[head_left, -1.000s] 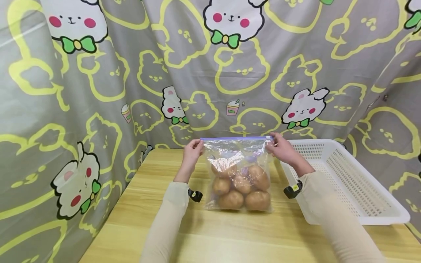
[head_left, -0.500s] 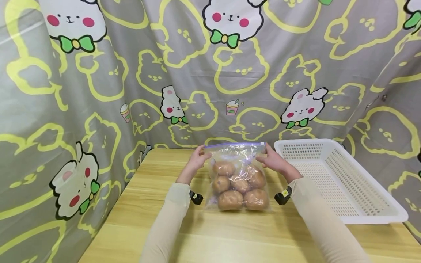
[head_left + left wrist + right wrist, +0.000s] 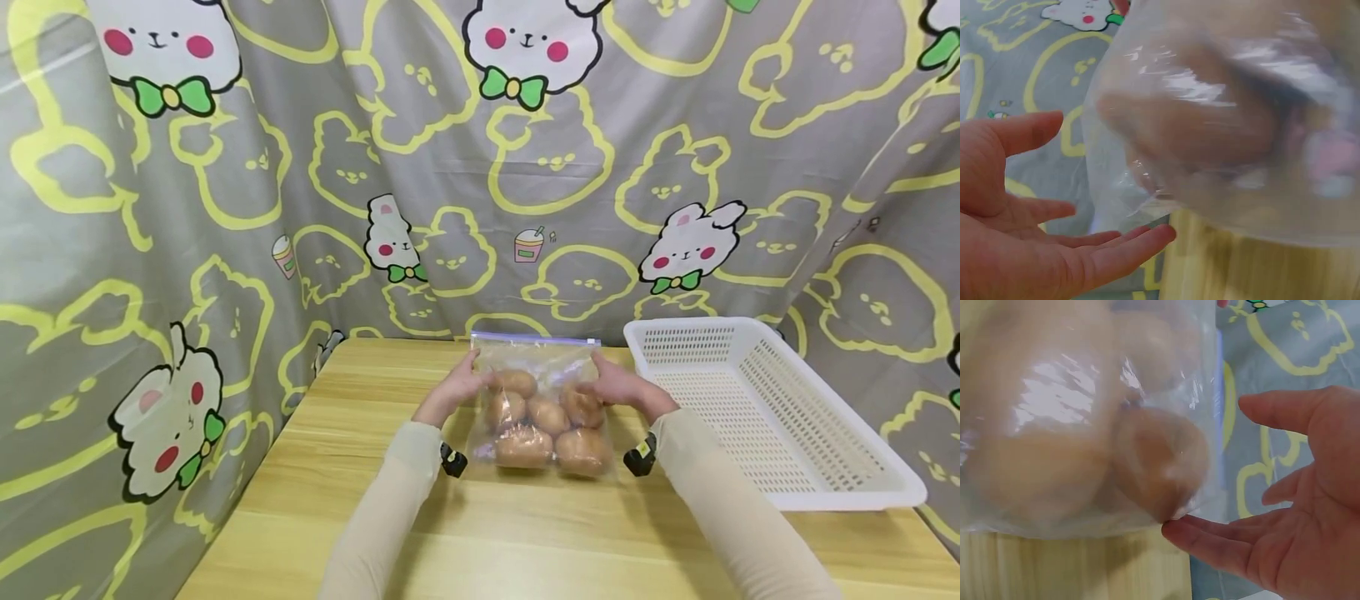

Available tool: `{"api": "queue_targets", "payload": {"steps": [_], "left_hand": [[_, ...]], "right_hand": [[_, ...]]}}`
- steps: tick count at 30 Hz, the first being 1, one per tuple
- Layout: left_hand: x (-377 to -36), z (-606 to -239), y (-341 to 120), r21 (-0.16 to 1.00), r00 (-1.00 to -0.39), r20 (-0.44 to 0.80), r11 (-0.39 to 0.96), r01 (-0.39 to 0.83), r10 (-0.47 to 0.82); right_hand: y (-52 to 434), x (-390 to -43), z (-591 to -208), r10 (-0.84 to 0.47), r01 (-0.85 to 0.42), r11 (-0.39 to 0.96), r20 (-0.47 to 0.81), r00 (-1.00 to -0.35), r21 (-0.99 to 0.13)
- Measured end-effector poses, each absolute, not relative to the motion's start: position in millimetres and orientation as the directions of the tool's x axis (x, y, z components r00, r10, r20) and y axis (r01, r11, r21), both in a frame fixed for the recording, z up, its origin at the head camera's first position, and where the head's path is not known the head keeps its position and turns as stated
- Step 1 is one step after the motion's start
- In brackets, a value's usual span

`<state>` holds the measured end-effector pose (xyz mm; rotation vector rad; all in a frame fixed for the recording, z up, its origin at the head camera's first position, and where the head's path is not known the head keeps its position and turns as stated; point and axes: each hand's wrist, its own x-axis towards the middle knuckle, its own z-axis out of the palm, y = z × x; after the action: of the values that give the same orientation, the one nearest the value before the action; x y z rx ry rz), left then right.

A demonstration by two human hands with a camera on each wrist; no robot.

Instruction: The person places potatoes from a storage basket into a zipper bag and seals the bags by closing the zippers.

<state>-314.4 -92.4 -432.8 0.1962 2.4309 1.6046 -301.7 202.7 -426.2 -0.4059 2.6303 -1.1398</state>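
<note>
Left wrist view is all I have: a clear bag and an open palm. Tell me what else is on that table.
Observer: A white perforated plastic basket stands right of the clear zip bag of brown potatoes on the pale wooden table.
Operator: Report the other hand.
Observer: The right hand lies open against the bag's right side, fingers straight, opposite the left hand.
Operator: Give me the bag's top.
Observer: Its purple zip strip runs straight along the far edge; neither hand holds it.
</note>
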Motion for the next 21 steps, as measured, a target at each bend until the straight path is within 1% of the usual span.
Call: {"api": "queue_targets", "payload": {"steps": [2,5,12,16,19,21], "left_hand": [[-312,-434,-91,0.901,-0.957,-0.133,0.433,-0.008,0.258],[-311,-435,-87,0.893,-0.941,-0.157,0.45,-0.007,0.298],[-309,-437,-82,0.873,-0.933,-0.154,0.487,0.026,0.326],[-303,-436,-85,0.861,-0.933,-0.141,0.507,0.05,0.331],[-296,-429,-89,0.795,-0.94,-0.117,0.597,0.104,0.321],[-290,-422,-91,0.717,-0.949,-0.095,0.682,0.144,0.3]], "right_hand": [[202,-300,-428,-0.373,-0.19,0.686,-0.115,-0.921,-0.702],[202,-299,-428,-0.413,-0.251,0.705,-0.096,-0.906,-0.663],[200,-303,-433,-0.4,-0.261,0.752,-0.104,-0.911,-0.605],[197,-297,-432,-0.394,-0.295,0.798,-0.084,-0.915,-0.525],[192,-288,-426,-0.378,-0.309,0.844,-0.078,-0.923,-0.439],[188,-282,-420,-0.359,-0.309,0.871,-0.065,-0.931,-0.383]]}}
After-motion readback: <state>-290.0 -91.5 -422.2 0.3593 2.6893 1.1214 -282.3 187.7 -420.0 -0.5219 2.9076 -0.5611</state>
